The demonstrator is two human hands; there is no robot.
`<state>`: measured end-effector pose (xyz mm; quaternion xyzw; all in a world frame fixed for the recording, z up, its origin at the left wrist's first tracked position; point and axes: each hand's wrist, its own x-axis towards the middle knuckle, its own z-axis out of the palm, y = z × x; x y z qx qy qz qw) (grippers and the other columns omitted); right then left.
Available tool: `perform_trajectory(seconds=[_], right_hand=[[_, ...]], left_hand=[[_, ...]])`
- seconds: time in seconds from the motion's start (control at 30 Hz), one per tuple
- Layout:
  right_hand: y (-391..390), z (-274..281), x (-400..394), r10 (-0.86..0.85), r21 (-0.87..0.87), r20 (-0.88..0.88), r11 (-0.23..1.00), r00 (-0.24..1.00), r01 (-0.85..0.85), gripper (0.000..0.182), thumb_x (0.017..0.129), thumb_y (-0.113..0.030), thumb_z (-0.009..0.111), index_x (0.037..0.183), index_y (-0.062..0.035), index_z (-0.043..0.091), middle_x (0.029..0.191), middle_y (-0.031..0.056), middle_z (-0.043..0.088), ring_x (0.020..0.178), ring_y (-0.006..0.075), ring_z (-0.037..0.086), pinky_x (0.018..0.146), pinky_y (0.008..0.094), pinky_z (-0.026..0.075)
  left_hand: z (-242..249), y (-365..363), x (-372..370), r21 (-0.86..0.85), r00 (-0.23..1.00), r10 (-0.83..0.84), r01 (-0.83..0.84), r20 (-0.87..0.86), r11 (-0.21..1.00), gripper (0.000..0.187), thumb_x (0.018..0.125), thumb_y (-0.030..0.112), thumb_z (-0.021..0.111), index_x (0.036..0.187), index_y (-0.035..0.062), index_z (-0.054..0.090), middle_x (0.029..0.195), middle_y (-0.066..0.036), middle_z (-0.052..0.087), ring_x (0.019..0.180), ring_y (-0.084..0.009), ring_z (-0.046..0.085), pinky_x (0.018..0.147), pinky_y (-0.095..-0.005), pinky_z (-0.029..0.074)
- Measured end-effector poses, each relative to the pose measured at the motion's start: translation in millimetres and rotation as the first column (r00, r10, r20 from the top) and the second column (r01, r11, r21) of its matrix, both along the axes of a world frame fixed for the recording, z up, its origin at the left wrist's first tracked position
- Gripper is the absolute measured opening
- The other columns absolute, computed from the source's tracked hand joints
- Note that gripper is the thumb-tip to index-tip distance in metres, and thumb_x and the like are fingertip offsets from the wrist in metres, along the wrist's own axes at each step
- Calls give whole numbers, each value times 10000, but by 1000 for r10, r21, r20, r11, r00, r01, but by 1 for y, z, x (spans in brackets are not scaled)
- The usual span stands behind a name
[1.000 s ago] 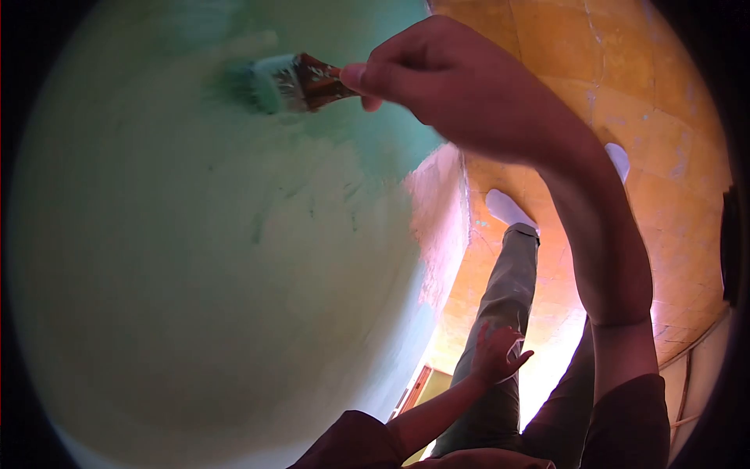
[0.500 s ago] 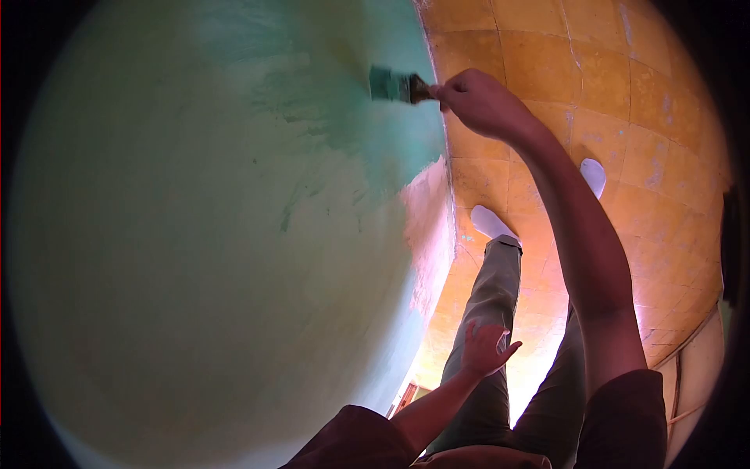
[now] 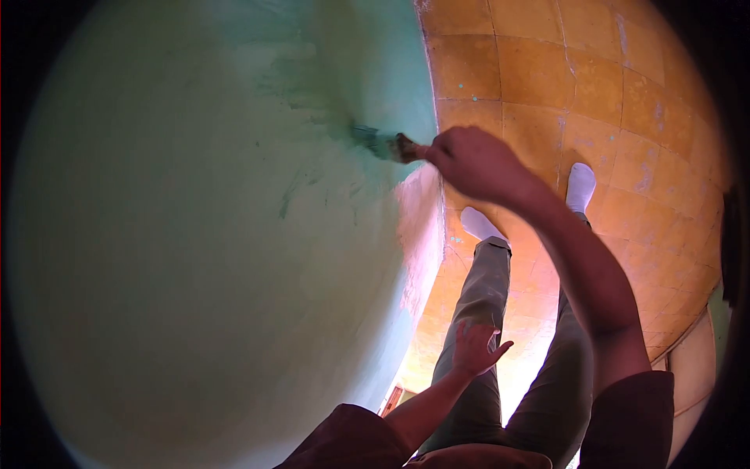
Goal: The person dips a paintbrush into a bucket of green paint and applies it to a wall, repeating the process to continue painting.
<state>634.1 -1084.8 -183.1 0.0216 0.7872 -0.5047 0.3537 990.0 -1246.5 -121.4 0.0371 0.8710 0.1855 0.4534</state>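
Green paint coats the tip of a paintbrush [image 3: 384,144], and my right hand [image 3: 476,162] grips it by the handle. The bristles lie against the wall [image 3: 195,234], within a patch of fresh green paint [image 3: 379,86] low down by the floor. Just below the brush, an unpainted pinkish strip [image 3: 419,207] runs along the wall's foot. Over my left leg hangs my left hand [image 3: 478,349], thumb and fingers spread, with nothing in it.
Orange floor tiles [image 3: 539,70] meet the wall along a seam, with small green paint spots on them. My feet in white socks [image 3: 580,187] stand on the tiles. A dark object [image 3: 731,246] shows at the far right edge. Bright light falls on the floor between my legs.
My right hand has brought the paintbrush down along the wall, toward the pinkish strip, and the bristles now slant. My left hand stays open in nearly the same place.
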Motion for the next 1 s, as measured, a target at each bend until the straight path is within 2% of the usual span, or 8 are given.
perform_trajectory(seconds=[0.17, 0.37, 0.43, 0.53, 0.73, 0.8, 0.87, 1.0], right_hand=[[6, 15, -55, -80, 171, -119, 980, 990, 100, 473, 953, -401, 490, 766, 3, 650, 712, 211, 608, 683, 392, 585, 638, 483, 460], [31, 45, -77, -318, -363, -24, 886, 948, 288, 503, 928, -464, 547, 699, -18, 577, 500, 11, 402, 447, 124, 374, 448, 319, 298], [40, 53, -82, -396, -639, 158, 657, 905, 399, 471, 920, -493, 561, 759, -51, 592, 506, -73, 303, 436, 23, 242, 419, 239, 171], [30, 21, -97, -372, -620, 176, 677, 911, 396, 460, 924, -502, 553, 805, -59, 594, 496, -89, 254, 418, 21, 162, 402, 239, 123], [16, -91, -53, -274, -377, 359, 832, 892, 407, 484, 916, -513, 552, 818, -45, 626, 483, -54, 339, 397, 55, 248, 395, 262, 190], [2, -140, -19, -299, -191, 163, 925, 940, 328, 483, 906, -491, 562, 818, -28, 670, 499, 2, 442, 413, 104, 363, 421, 295, 293], [-2, -150, 20, -252, -127, 228, 950, 940, 285, 502, 870, -484, 557, 861, -8, 718, 720, 197, 664, 689, 315, 646, 701, 407, 495], [-37, -168, 96, -264, -6, 226, 962, 938, 273, 459, 894, -449, 512, 1027, -44, 683, 1018, 193, 676, 938, 348, 646, 809, 440, 497]], left_hand=[[0, 2, 2, -2, 1000, -1, 1, 0, 1000, 438, 802, 525, 677, 992, 131, 649, 977, -29, 636, 1021, -195, 597, 1082, -478, 229], [2, 4, 5, -30, 1000, -17, 17, 12, 999, 444, 808, 528, 669, 1008, 132, 648, 1004, -32, 631, 1037, -196, 589, 1089, -483, 220], [1, 3, 7, -20, 999, -18, 17, -35, 1000, 446, 809, 528, 669, 1011, 132, 644, 999, -32, 632, 1030, -198, 591, 1083, -483, 229], [2, 4, 4, -17, 1000, 6, -7, -7, 1000, 438, 806, 525, 676, 997, 132, 646, 988, -29, 635, 1017, -194, 594, 1073, -479, 244], [1, 4, 7, 0, 999, 16, -16, -31, 1000, 406, 800, 501, 695, 968, 134, 649, 954, -19, 639, 970, -182, 608, 1062, -470, 257], [-3, 2, 9, 11, 997, 12, -11, -71, 1000, 403, 794, 502, 700, 942, 130, 648, 945, -21, 633, 965, -184, 602, 1070, -472, 251], [-2, 5, 15, 25, 995, 18, -16, -98, 1000, 401, 788, 503, 706, 917, 127, 648, 936, -23, 626, 961, -185, 596, 1079, -473, 245], [-4, 2, 20, 29, 997, 34, -32, -68, 999, 388, 778, 480, 720, 923, 129, 637, 939, -22, 627, 961, -184, 599, 1080, -473, 245]])
